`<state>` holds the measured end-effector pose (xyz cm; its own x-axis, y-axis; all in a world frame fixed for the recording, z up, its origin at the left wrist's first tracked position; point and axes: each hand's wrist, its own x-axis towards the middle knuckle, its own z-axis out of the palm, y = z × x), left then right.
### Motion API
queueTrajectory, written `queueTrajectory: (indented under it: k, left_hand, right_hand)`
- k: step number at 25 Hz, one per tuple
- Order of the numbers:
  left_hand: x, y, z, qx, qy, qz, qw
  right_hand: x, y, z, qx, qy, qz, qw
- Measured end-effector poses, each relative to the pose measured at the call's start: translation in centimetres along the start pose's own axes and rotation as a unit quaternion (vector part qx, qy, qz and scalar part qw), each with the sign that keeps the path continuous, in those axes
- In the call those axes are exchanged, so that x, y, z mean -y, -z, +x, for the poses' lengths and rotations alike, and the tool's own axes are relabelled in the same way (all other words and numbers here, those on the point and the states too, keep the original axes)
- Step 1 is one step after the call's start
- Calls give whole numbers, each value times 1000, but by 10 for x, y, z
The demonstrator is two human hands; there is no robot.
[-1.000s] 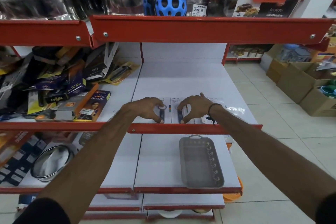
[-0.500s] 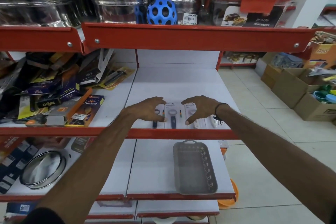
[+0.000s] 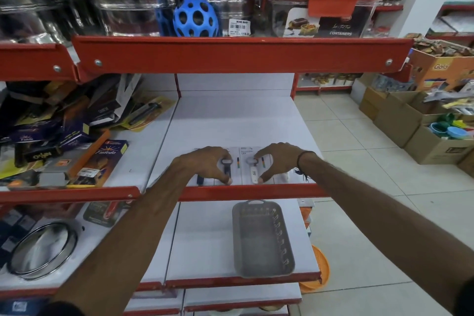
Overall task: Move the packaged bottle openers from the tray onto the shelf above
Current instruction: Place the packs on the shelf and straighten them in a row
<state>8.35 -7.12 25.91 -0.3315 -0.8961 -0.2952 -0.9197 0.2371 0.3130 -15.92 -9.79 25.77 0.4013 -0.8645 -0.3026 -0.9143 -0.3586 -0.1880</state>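
Observation:
Several packaged bottle openers lie side by side at the front edge of the white middle shelf (image 3: 230, 120). One white card shows a dark-handled opener (image 3: 227, 167), the card beside it a white-handled opener (image 3: 254, 173). My left hand (image 3: 205, 164) arches over the dark-handled packs, thumb and fingertips pressing on one. My right hand (image 3: 278, 160) grips the white-handled pack the same way. Other packs are partly hidden under both palms. The grey plastic tray (image 3: 261, 246) sits on the shelf below with nothing visible in it.
Left of the packs lies a heap of boxed knives and lighters (image 3: 64, 141). The red shelf lip (image 3: 238, 55) overhangs above, with a blue perforated ball (image 3: 195, 18) and steel pots. A steel sieve (image 3: 43, 246) sits lower left. Cardboard boxes (image 3: 420, 133) stand on the floor at right.
Half a second ago both hands hovered spread above the packs. Now they have come down and closed on them, and the packs sit closer together.

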Motion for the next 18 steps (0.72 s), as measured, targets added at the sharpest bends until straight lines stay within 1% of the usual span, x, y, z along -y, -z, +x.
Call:
queueTrajectory:
  k: [2,7,13,16,18]
  left_hand:
    - [-1,0,2,-1,0,2,1000]
    - [2,0,6,4,1,7,1000]
    - [1,1,10,0,8,2,1000]
    - [-8,1,13,-27,-16,-29,999]
    - [-21,-1,17,-30,-42,-22,998]
  right_hand:
    - [3,0,5,6,5,-11,1000]
    - [1,2,7,13,6,2,1000]
    - [-3,12,-4,-9,1,28,1000]
    - [-24,28,-17,-20,-15,23,999]
    - [-40,32,-26,-10,-32,0,999]
